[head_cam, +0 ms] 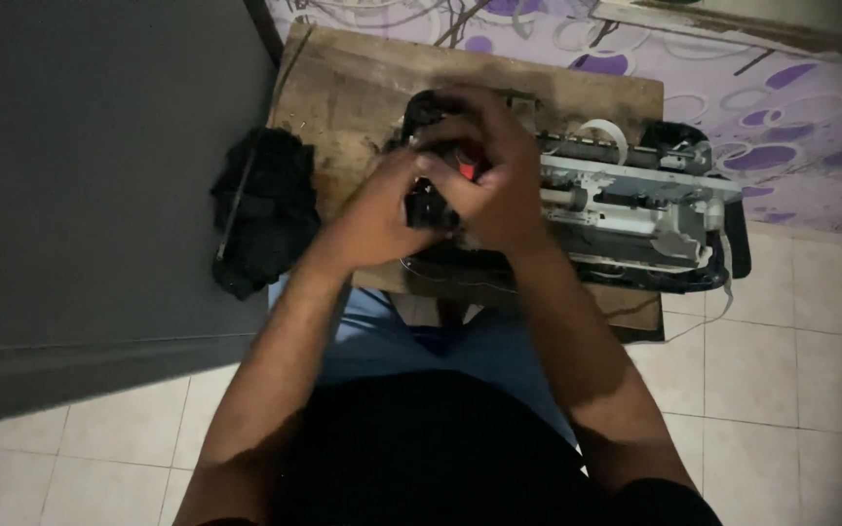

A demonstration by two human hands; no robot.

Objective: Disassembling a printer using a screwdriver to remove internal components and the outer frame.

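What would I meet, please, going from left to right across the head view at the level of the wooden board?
Grey wall → black cloth bundle → left hand → right hand → opened printer mechanism → white floor tiles.

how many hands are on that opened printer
2. The left hand grips the small black part at the opened printer's left end; the right hand wraps over it from above.

A room in a home: pale square floor tiles (782,380), purple-patterned white fabric (791,127), and a worn wooden board (353,88) serving as a makeshift workbench.
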